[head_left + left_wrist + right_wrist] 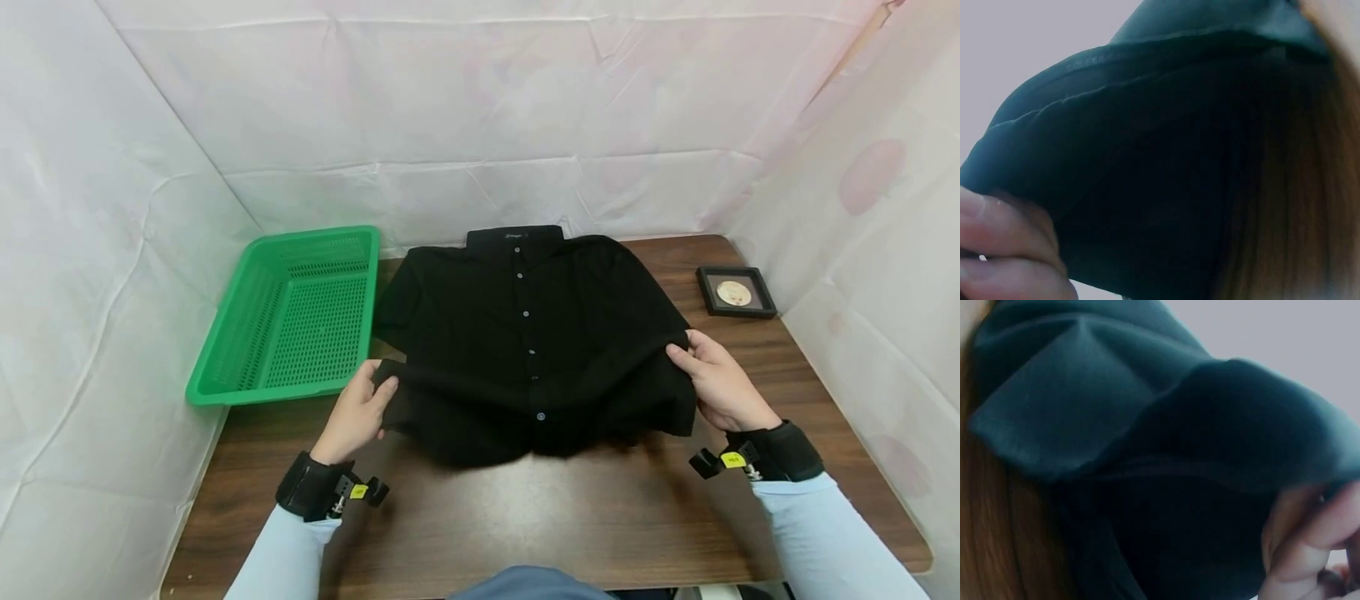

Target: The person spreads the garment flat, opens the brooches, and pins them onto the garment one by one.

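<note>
At 6 o'clock, closest to the wearer, a bit of greyish-blue clothing (532,583) shows at the edge of the dark wood table (487,525). Light blue sleeves (817,525) come in from 7 and 5 o'clock, each ending at a black wrist strap (787,452) bearing a small camera.

At 8 o'clock the left hand (358,414) pinches one lower side of a black shirt (487,317) between thumb and fingers; at 4 o'clock the right hand (720,379) grips the opposite side likewise, its fingers curled in the right wrist view. The wide grip probably serves to stretch the cloth and keep both sides level. Between the hands the hem sags and blurs, and both wrist views show cloth raised above the wood.

The shirt lies at the centre of the table, front up, its buttons (532,352) fastened down the middle. Its collar (514,239) points to 12 o'clock, an arrangement that seems meant to let the wearer reach the hem.

A green basket (270,393) sits at 10 o'clock, just beside the shirt's sleeve, and a black frame (742,312) with a pale disc (733,292) rests at 2 o'clock; both were presumably put aside to leave the middle for the garment. White sheeting (450,92) hangs behind, likely as a screen.
</note>
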`<state>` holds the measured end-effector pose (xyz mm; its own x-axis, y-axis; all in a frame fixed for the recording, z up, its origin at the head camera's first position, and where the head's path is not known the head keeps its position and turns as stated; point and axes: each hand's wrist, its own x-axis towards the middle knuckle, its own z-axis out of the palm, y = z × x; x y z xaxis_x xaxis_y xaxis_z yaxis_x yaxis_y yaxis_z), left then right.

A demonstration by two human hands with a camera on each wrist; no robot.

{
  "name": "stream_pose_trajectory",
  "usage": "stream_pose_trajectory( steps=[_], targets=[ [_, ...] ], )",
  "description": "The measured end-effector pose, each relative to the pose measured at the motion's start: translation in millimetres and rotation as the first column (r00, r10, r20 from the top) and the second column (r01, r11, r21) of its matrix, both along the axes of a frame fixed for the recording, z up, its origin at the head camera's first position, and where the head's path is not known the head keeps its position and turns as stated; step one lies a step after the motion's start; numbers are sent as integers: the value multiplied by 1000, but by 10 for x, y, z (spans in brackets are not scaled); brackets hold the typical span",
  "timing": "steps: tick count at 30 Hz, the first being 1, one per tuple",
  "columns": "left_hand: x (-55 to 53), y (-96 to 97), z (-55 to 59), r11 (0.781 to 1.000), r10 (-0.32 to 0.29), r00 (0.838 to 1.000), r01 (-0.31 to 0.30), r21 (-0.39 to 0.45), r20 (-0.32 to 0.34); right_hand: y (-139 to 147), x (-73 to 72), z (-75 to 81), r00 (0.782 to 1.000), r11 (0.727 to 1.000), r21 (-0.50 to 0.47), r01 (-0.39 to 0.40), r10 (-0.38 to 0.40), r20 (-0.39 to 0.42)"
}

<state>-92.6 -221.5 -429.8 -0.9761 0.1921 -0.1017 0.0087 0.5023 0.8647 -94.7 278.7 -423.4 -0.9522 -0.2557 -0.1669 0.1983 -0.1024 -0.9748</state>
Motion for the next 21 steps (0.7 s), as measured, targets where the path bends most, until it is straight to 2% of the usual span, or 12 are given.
stream_pose_trajectory(
  steps=[2,6,9,11,16,18,21],
  targets=[
    [39,-46,-49,999,-21,999,22,-24,33,0,16,-27,997,1000,-28,-2,4,75],
    [140,-106,-166,994,-64,988,76,-82,141,-14,46,-166,984,1000,8,-13,11,176],
    [202,-143,-294,989,-64,974,91,-114,219,-23,68,-308,982,993,101,-53,33,187],
    [239,-165,-381,989,-49,963,84,-122,265,-18,80,-398,983,980,180,-88,55,177],
    [341,-222,-537,990,-63,942,101,-98,330,33,118,-549,982,892,419,-172,123,142],
    [380,-241,-571,989,-87,940,120,-82,331,63,139,-571,976,855,474,-211,161,145],
    [423,-264,-605,988,-112,945,139,-66,307,103,167,-576,957,824,488,-289,235,169]
  ],
)
